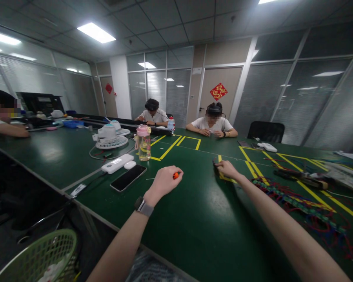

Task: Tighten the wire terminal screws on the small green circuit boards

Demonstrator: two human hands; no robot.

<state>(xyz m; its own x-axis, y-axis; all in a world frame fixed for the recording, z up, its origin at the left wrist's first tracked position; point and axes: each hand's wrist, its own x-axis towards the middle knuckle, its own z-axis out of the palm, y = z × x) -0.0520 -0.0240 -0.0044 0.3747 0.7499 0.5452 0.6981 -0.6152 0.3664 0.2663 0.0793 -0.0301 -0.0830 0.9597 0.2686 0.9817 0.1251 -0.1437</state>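
Observation:
My left hand (166,181) is closed around an orange-handled tool (175,176), whose orange and black end shows at the fingers; a thin shaft seems to stick out on the other side. To its left a black phone (128,178) lies on the green table (191,219). Farther right, my right hand (227,169) is closed on a small dark object (215,164), too small to name, beside a yellow tape mark. A string of green circuit boards with red and blue wires (300,203) lies right of my right forearm.
A pink-lidded bottle (144,143), a white power strip (117,163) and white fans (110,137) stand at the left. Two people sit across the table, another at far left. A green basket (53,244) is below the left edge. Tools (302,178) lie at right.

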